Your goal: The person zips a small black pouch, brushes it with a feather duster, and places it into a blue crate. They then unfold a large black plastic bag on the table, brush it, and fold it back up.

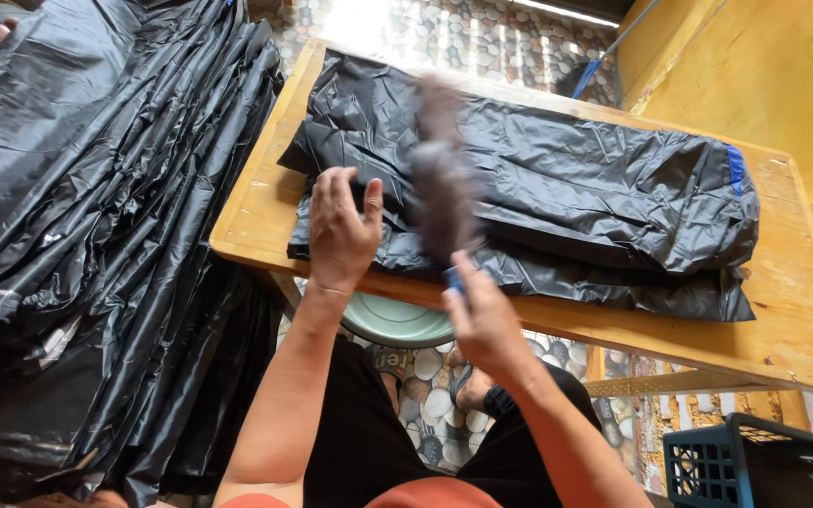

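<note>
Here: wood table (pixel 256 202), pebble floor (pixel 444 33); L hand (pixel 341 230) flat-open on black garment (pixel 557 188); R hand (pixel 482 315) grips blurred, prob. brush (pixel 442 183).

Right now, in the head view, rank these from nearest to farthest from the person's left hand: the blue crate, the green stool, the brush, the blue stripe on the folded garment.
1. brush, just right of the left hand, over the table.
2. green stool, below the table edge.
3. blue stripe, far right end of the garment.
4. blue crate, bottom right corner on the floor.
</note>
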